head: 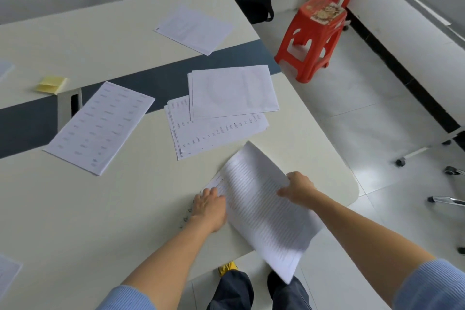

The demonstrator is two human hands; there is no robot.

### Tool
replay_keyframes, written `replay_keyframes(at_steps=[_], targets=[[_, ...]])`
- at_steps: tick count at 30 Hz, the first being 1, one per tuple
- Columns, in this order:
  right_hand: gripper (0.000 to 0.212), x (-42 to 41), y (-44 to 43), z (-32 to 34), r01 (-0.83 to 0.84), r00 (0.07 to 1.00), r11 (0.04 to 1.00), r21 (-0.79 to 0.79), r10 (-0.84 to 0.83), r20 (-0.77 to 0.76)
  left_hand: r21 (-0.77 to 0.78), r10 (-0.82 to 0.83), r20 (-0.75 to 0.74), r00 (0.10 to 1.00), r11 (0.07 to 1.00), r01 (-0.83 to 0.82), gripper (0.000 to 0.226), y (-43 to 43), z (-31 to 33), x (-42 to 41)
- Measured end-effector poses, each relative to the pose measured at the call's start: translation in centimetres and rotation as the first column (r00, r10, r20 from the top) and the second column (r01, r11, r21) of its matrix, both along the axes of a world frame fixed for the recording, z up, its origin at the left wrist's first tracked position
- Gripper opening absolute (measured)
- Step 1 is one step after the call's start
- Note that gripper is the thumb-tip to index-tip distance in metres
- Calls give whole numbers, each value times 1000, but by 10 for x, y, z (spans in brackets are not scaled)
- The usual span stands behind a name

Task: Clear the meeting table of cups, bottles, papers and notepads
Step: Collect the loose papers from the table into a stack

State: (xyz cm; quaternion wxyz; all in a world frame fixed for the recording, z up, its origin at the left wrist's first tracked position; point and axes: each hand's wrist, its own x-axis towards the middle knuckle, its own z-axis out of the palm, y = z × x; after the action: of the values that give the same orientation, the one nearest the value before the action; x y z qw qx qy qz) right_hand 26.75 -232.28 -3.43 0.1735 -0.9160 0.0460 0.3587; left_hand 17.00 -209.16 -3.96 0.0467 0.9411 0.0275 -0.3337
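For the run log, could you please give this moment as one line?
left hand: flat on notepad | right hand: pinches lifted pages | table: loose papers uncleared

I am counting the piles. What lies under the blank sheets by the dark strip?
Under the blank sheets lies a fanned stack of printed pages, its near part showing. Its far part is covered.

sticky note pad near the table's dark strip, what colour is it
Yellow; the sticky note pad shows best in the head view.
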Motion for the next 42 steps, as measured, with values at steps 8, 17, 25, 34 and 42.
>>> replay_keyframes(at_steps=[8,17,25,34,42], targets=[[12,29,18,96,50,978,826,562,-154,140,-615,762,-244,600,357,-703,102,37,50,27],[3,35,29,135,77,949,573,816,-293,117,-945,703,-290,649,-104,-309,46,64,139,67],[27,16,45,84,163,962,585,794,-274,4,-847,781,-144,607,220,-484,30,56,86,32],[13,42,57,77,139,937,772,620,-305,170,-789,750,-431,502,-42,-613,17,61,83,37],[30,137,67,103,-244,923,967,75,208,323,-733,752,-552,359,-233,-639,9,105,99,82]])
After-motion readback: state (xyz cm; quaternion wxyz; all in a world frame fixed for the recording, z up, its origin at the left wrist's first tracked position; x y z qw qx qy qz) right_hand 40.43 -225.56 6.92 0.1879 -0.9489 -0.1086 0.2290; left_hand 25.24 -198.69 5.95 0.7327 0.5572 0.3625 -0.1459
